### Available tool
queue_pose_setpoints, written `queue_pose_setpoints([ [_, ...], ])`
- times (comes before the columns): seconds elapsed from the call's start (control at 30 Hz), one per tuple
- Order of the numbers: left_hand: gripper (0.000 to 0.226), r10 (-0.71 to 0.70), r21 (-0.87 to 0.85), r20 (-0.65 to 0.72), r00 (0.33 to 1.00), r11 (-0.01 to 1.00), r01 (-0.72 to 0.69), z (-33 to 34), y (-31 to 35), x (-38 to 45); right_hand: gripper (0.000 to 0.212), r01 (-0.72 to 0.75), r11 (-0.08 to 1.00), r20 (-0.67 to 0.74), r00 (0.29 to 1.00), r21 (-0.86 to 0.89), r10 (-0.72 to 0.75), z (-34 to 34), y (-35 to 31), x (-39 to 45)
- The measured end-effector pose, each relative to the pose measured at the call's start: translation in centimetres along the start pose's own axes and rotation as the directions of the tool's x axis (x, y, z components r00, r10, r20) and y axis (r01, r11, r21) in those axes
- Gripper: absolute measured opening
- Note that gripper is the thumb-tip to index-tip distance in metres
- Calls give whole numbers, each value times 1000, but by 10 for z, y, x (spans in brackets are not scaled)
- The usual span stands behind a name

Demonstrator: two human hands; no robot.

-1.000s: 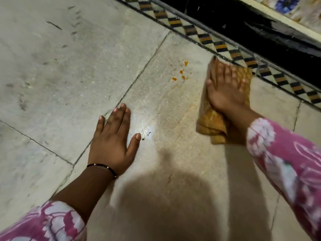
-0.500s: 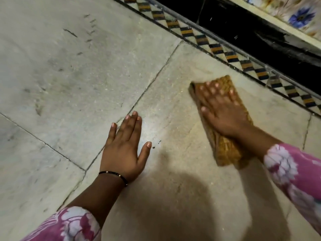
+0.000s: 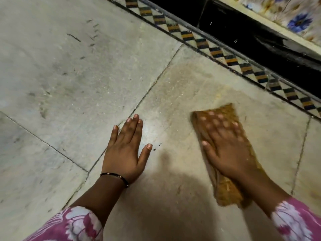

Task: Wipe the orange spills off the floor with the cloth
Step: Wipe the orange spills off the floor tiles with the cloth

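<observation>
A folded mustard-yellow cloth lies flat on the pale stone floor at the right. My right hand presses down on top of it with fingers spread; the hand is blurred by motion. My left hand rests flat on the floor to the left of the cloth, fingers apart, holding nothing. A faint yellowish smear tints the tile beyond the cloth. No distinct orange drops show. A few tiny dark specks sit just right of my left thumb.
A patterned tile border runs diagonally at the upper right, with a black skirting and a floral tiled wall behind it. Tile joints cross the floor. My shadow falls between my arms.
My right hand slid the cloth left over the orange drops, then back toward me. The drops are no longer visible. My left hand stayed planted on the floor.
</observation>
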State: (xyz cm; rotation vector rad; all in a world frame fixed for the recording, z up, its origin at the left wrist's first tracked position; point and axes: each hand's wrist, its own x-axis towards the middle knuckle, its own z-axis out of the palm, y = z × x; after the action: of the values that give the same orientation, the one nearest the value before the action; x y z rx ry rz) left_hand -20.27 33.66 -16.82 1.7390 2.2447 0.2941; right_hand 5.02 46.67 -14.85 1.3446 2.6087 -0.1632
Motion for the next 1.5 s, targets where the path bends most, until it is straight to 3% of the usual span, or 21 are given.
queue_pose_setpoints([
  [0.07, 66, -5, -1, -9, 1000, 1000, 5, 1, -1, 0, 68, -169, 986, 3, 986, 11, 168, 2, -3, -11],
  [0.1, 65, -8, 3, -10, 1000, 1000, 8, 1, -1, 0, 69, -170, 985, 2, 985, 13, 170, 3, -18, -13],
  [0.27, 64, 1, 23, -14, 1000, 1000, -1, 0, 1, 0, 63, 185, 979, -16, 983, 84, -185, -4, -86, 37],
  [0.33, 64, 6, 9, -34, 999, 1000, -6, 2, 0, -1, 61, 195, 979, -31, 981, 63, -194, -14, -61, 77],
  [0.43, 63, 4, -4, -40, 999, 1000, -4, 4, -2, -1, 64, -75, 989, -30, 996, 129, 79, -16, 23, 101],
  [0.53, 64, 1, 1, -41, 999, 1000, -1, 3, -1, -1, 67, -339, 921, -14, 937, 191, 348, -12, 74, 42],
  [0.6, 64, -2, 8, -38, 999, 1000, 2, 2, -1, 0, 64, -330, 935, 12, 943, 129, 331, 0, 60, -26],
  [0.73, 65, 0, 18, -32, 999, 1000, 1, 3, 0, -1, 62, -97, 995, 95, 991, 24, 94, 14, 62, -98],
  [0.8, 66, 3, 25, -32, 999, 1000, -2, 4, -1, 0, 64, -194, 980, 56, 980, 34, 192, 9, 84, -71],
  [0.87, 67, 0, 28, -30, 1000, 1000, 1, 4, 0, -1, 65, -391, 917, -6, 920, 80, 392, 3, 93, -28],
  [0.93, 68, 6, 26, -25, 1000, 1000, -5, 4, 0, -1, 65, -495, 858, -9, 865, 136, 501, 0, 84, 17],
  [1.0, 69, 16, 27, -28, 999, 1000, -15, 4, 0, -1, 63, -463, 871, 4, 883, 163, 469, -8, 55, 54],
  [1.1, 69, 17, 21, -44, 999, 1000, -16, 5, 0, -2, 60, -288, 945, 15, 957, 158, 289, -12, -15, 76],
  [1.2, 69, 25, 8, -68, 997, 1000, -25, 5, -1, -1, 60, -70, 987, -12, 997, 142, 72, -1, -89, 34],
  [1.3, 70, 31, 2, -83, 996, 1000, -31, 7, -3, -2, 63, 46, 991, -30, 999, 129, -43, 10, -96, -42],
  [1.4, 72, 33, -1, -78, 996, 999, -33, 8, -4, -2, 74, -148, 975, -28, 988, 165, 154, 13, -50, -82],
  [1.5, 80, 101, -3, -56, 993, 995, -101, 4, -5, -18, 81, -452, 876, 12, 889, 168, 457, 9, -8, -58],
])
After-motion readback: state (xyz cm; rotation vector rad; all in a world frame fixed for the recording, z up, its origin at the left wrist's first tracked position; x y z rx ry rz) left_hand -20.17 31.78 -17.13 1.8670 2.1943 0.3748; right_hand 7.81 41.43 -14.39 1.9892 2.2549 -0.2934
